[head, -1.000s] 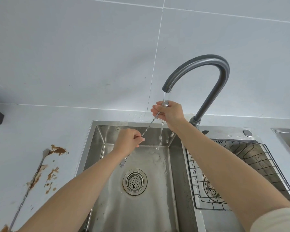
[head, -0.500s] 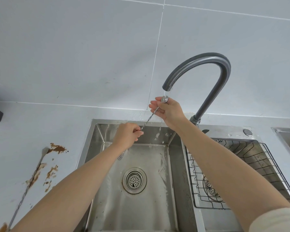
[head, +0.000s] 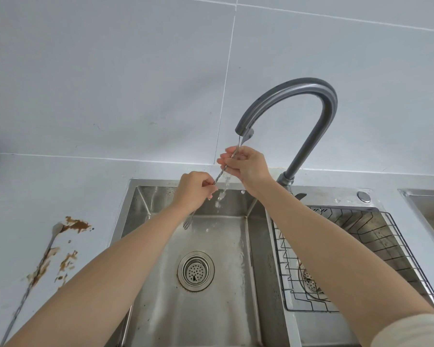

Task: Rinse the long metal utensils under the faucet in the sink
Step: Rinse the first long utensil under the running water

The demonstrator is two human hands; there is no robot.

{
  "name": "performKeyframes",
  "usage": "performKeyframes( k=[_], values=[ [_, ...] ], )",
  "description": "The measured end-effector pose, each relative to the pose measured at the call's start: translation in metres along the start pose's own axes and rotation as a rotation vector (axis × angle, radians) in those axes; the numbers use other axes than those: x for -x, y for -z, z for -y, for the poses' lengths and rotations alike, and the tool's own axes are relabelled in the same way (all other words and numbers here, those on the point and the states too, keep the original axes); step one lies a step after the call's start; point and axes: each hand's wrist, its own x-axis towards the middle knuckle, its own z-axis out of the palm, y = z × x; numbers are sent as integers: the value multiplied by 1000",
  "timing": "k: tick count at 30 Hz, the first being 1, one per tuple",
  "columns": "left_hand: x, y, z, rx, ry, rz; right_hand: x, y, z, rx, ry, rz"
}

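- We are holding a long, thin, twisted-shaft metal utensil [head: 219,177] slanted over the left basin of the stainless steel double sink [head: 133,196], with both hands closed on it.
- Our right hand [head: 244,164] is gripping the upper part of the shaft, fingers curled tight round it, right under the mouth of the dark grey curved metal faucet [head: 296,101].
- The utensil's spoon-shaped top end is sticking out above the right hand, touching or almost touching the spout; we cannot tell which.
- Our left hand [head: 193,191] is pinching the shaft lower down, the grip narrow, thumb and fingertips pressed together on the metal.
- The small forked lower end is showing below the left hand, hanging above the basin floor.
- A stream of water [head: 223,189] is running from the spout, past the right hand, and splashing between the two hands.
- The stretch of shaft inside each fist is hidden.
- A second long metal utensil [head: 33,281] is lying on the pale grey surface [head: 48,186] to the left of the sink, among brown sauce stains [head: 77,224]; its lower end is cut off by the frame edge.
- A black wire rack [head: 361,249] is sitting in the right basin, partly covered by our right forearm.
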Motion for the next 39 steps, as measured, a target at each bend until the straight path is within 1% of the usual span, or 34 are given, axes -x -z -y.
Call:
performKeyframes(
  k=[4,9,13,17,21,24,32,39],
  values=[
    [-4,-3,-5,14,-2,5,-1,-1,2,-25,-5,-47],
    [-7,-7,-13,27,-31,2,-3,-1,9,26,-52,-111],
    [-10,-10,-16,79,-33,6,-3,0,11,43,-22,-96],
    [-18,-13,-19,227,6,-7,-3,2,9,106,24,-31],
    [-23,-16,-28,431,55,42,-5,5,12,174,45,-29],
    [-27,-18,-35,497,74,65,-8,8,18,162,74,-48],
    [-31,-20,-43,545,70,72,-14,6,30,210,90,-144],
    [-29,-17,-34,498,57,70,-21,0,46,185,134,-176]
  ],
)
